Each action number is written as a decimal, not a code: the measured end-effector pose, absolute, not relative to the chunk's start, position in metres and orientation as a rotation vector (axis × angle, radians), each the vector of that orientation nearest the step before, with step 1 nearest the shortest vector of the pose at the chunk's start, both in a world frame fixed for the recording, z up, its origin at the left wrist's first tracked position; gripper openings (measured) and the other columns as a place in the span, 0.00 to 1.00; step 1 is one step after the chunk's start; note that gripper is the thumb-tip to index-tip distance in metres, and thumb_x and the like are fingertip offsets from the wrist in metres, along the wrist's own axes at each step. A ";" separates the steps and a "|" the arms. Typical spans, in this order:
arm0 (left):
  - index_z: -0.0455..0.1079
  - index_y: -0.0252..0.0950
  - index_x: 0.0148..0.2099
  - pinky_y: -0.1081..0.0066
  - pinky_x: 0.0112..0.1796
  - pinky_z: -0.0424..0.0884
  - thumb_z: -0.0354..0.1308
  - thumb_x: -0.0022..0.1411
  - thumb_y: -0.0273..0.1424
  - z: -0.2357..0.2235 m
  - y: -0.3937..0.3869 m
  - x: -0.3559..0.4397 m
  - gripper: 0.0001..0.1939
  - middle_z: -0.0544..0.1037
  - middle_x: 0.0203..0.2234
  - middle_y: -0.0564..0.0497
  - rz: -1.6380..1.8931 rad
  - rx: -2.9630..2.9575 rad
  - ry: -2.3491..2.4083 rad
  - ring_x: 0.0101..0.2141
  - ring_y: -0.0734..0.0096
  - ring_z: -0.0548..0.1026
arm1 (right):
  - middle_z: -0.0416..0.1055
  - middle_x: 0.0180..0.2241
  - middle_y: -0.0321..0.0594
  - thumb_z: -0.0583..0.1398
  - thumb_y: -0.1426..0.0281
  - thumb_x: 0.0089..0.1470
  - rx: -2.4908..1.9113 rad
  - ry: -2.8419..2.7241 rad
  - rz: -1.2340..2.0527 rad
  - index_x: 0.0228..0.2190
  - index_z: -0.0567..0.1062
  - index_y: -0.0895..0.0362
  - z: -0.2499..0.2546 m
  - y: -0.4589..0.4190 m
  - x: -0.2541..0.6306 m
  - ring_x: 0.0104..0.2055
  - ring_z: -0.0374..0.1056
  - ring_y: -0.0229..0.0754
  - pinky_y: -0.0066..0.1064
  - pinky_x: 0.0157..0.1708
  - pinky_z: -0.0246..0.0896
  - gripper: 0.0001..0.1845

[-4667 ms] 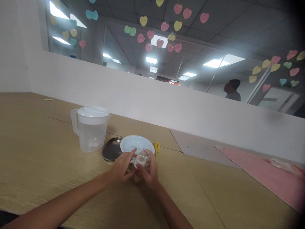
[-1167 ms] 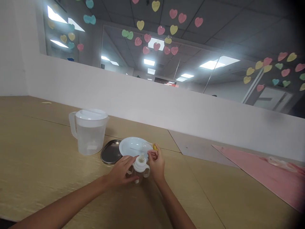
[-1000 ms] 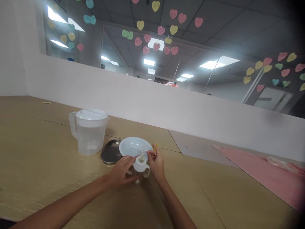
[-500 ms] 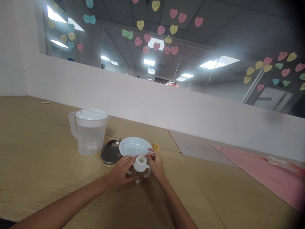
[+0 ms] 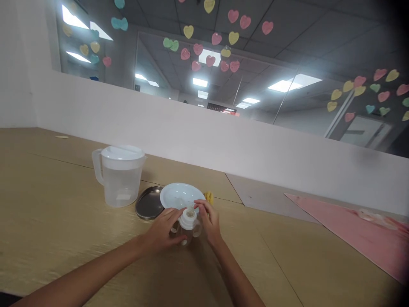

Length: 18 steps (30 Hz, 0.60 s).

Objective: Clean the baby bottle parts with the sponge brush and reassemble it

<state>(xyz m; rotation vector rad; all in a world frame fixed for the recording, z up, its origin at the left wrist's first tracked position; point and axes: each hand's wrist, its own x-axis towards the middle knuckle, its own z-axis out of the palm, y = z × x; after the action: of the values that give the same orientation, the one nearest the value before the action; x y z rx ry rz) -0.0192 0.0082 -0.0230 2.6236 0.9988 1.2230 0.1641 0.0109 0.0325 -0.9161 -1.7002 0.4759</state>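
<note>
A clear baby bottle (image 5: 187, 232) with a white collar, a pale teat and two side handles stands upright on the table. My left hand (image 5: 164, 228) is closed round its left side, thumb low on the front and fingers by the collar. Beside the teat, my right hand (image 5: 209, 219) has its fingertips drawn together. From them a thin pale line runs left over the white bowl (image 5: 172, 194); what it is I cannot tell. The bowl sits just behind the bottle, partly hidden by my hands.
Left of the bowl lies a dark metal tray (image 5: 148, 204). Farther left stands a lidded clear plastic jug (image 5: 123, 183). Something yellow (image 5: 209, 197) shows behind my right hand. A pink sheet (image 5: 361, 230) lies at the right, and a white wall (image 5: 207, 136) rises behind the table.
My right fingers have shifted slightly left and curled closer together by the teat. My left hand and the bottle stay in place.
</note>
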 end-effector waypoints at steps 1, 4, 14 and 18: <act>0.51 0.37 0.62 0.58 0.49 0.63 0.56 0.57 0.44 -0.024 0.008 -0.019 0.36 0.71 0.48 0.42 1.227 2.605 1.003 0.47 0.58 0.69 | 0.71 0.32 0.40 0.53 0.55 0.54 -0.868 -1.754 0.442 0.38 0.73 0.57 0.033 0.007 0.162 0.34 0.65 0.41 0.33 0.37 0.60 0.20; 0.55 0.37 0.61 0.57 0.49 0.64 0.58 0.55 0.43 -0.027 0.008 -0.018 0.35 0.71 0.47 0.43 1.230 2.536 1.022 0.46 0.58 0.69 | 0.69 0.34 0.39 0.62 0.57 0.45 -0.817 -1.872 0.295 0.42 0.71 0.55 0.029 0.001 0.154 0.34 0.64 0.41 0.33 0.37 0.60 0.23; 0.61 0.38 0.57 0.59 0.49 0.64 0.59 0.54 0.47 -0.019 0.004 -0.014 0.32 0.73 0.46 0.45 1.321 2.388 1.013 0.47 0.58 0.70 | 0.69 0.35 0.36 0.68 0.66 0.35 -0.891 -1.800 0.639 0.40 0.71 0.53 0.036 0.007 0.153 0.38 0.68 0.41 0.34 0.42 0.65 0.26; 0.59 0.37 0.59 0.60 0.49 0.65 0.58 0.55 0.47 -0.020 0.004 -0.014 0.33 0.73 0.46 0.44 1.337 2.389 1.017 0.47 0.59 0.70 | 0.71 0.35 0.37 0.70 0.66 0.31 -0.882 -1.778 0.893 0.38 0.72 0.54 0.040 0.010 0.158 0.39 0.70 0.41 0.35 0.45 0.65 0.27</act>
<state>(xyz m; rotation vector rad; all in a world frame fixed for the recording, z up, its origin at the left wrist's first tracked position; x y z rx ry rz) -0.0136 0.0041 -0.0202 2.3886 1.0167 1.3366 0.1576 0.0105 0.0396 -0.8825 -1.7784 0.8933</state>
